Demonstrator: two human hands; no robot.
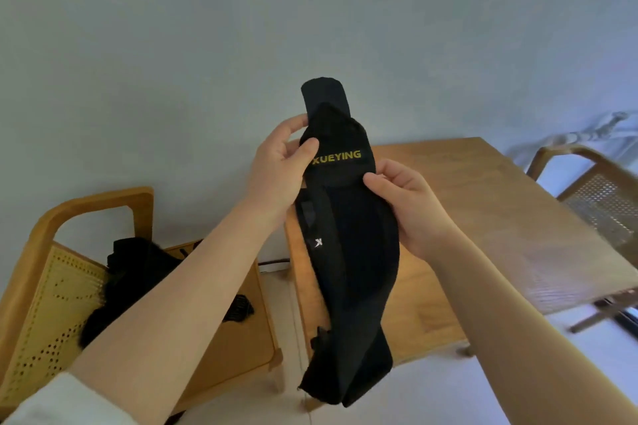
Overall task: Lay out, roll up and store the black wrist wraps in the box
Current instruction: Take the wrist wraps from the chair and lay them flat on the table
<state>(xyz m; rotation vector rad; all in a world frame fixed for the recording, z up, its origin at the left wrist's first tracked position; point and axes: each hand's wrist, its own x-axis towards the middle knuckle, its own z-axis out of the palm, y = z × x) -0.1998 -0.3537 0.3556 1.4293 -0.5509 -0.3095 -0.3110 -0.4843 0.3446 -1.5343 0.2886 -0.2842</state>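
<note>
While the black wrist wrap [348, 252] hangs in the air above the near edge of the wooden bench [483, 217], it is doubled over at its top, with a yellow "XUEYING" mark across the front and a narrower strap bearing a white mark down its left side. The left hand [279, 166] pinches the upper left edge, thumb in front and fingers [293, 124] curled behind the fabric. The right hand [404, 203] grips the right edge just below the lettering, its thumb pressed on the front face and the rest wrapped behind. The lower end dangles free and looks twisted. Judged from this, the step in hand is laying out: the fold at the top should be opened, the twist let out, and the wrap set flat along the bench before any rolling, strap side kept clear. Further dark fabric [138, 272], possibly another wrap, lies on the cane chair [55, 286] to the left. A second cane chair [600, 197] stands at right. No box is in view.
</note>
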